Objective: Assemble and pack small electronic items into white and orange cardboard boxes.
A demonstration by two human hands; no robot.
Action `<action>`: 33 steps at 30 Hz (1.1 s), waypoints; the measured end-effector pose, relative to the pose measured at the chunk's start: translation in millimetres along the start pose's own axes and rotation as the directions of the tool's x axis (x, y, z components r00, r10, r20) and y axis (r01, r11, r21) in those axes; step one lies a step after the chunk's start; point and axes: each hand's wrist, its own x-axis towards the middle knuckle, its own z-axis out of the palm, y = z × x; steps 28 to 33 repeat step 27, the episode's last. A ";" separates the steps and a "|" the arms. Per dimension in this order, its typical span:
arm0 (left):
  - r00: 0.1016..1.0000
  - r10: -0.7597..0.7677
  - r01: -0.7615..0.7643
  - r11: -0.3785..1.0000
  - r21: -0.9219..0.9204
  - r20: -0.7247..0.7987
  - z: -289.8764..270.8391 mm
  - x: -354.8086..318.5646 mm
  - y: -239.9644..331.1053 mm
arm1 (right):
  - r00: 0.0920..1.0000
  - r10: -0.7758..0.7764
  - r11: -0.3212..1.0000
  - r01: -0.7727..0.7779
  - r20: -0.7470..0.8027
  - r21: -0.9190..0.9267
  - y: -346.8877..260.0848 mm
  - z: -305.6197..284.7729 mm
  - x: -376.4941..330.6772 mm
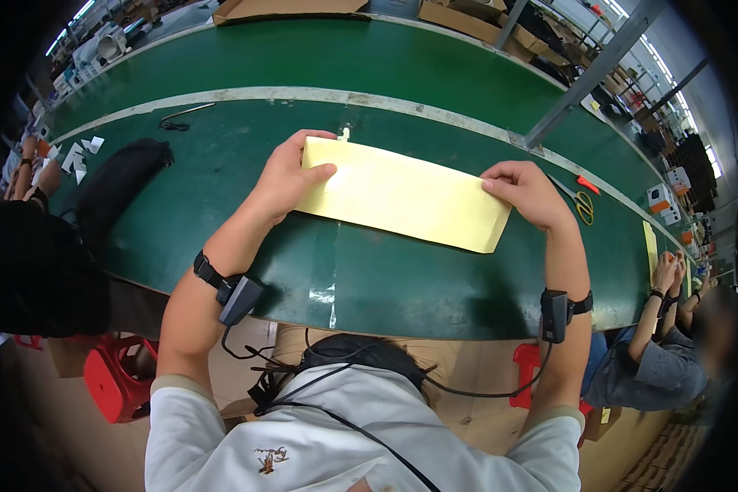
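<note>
A long pale-yellow sheet of paper (pixel 403 197) is stretched between my two hands above the green tabletop, its right end slightly lower than its left. My left hand (pixel 291 175) pinches the left end, thumb on the front and fingers behind. At the upper right corner, my right hand (pixel 530 193) grips the sheet between thumb and fingers. Whether the sheet is a single layer or folded, I cannot tell. Just beyond my right hand lie scissors (pixel 580 203) with yellow handles and a red-handled tool (pixel 588 185).
A black bag-like bundle (pixel 127 184) and white paper pieces (pixel 80 157) lie to the left, near another person's hand. A grey metal post (pixel 590 74) rises at the far right. Red stools (pixel 119 377) stand below the table edge. A co-worker (pixel 660 361) sits at right.
</note>
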 end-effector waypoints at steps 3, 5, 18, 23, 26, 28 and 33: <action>1.000 -0.010 0.010 1.000 0.007 0.015 0.0 1.2 1.0 | 1.000 0.001 1.000 -0.002 -0.004 -0.031 7.0 -3.2 -2.1; 0.998 -0.028 0.031 0.997 -0.066 0.052 0.7 3.1 -1.0 | 1.000 -0.008 1.000 0.007 -0.023 -0.012 8.5 -2.7 -4.0; 0.999 -0.013 0.011 0.999 0.043 0.050 -1.2 6.1 -3.0 | 0.729 -0.147 0.723 -0.382 -0.668 -0.576 143.7 -82.6 -2.4; 0.996 -0.032 0.023 0.993 0.115 0.078 1.4 3.9 1.7 | 0.713 0.189 0.453 -0.673 -0.675 -0.584 221.9 -132.6 -32.2; 0.994 -0.027 0.015 0.993 0.115 0.106 -1.6 0.1 1.7 | 0.793 0.046 0.568 -0.521 -0.607 -0.637 239.3 -134.7 -42.4; 0.993 -0.029 0.016 0.993 0.115 0.114 -3.0 -0.5 3.2 | 0.790 0.045 0.561 -0.526 -0.611 -0.639 238.1 -139.3 -45.1; 0.993 -0.029 0.016 0.993 0.115 0.114 -3.0 -0.5 3.2 | 0.790 0.045 0.561 -0.526 -0.611 -0.639 238.1 -139.3 -45.1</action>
